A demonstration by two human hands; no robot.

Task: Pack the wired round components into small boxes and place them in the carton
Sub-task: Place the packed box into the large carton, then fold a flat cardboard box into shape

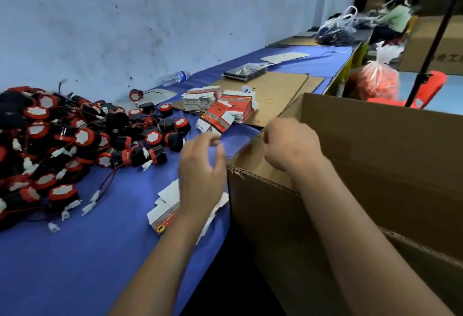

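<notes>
Head camera view: a person's left hand [200, 165] hovers above the blue-covered counter [75, 265], its fingers [220, 151] loosely curled and holding nothing, just beside the near corner of a large open carton [275, 228]. The right hand [292, 145] reaches over the carton's rim with knuckles up; motion blur hides whether it holds anything. A heap of wired round components [62, 145], black with red rims and white faces, trailing red wires and white plugs, fills the counter's left side. Flattened small boxes [220, 105], red and white, are stacked at the centre on a sheet of cardboard [275, 92], and one more small box [165, 211] lies partly under the left wrist. A plastic water bottle [175, 77] lies against the wall.
</notes>
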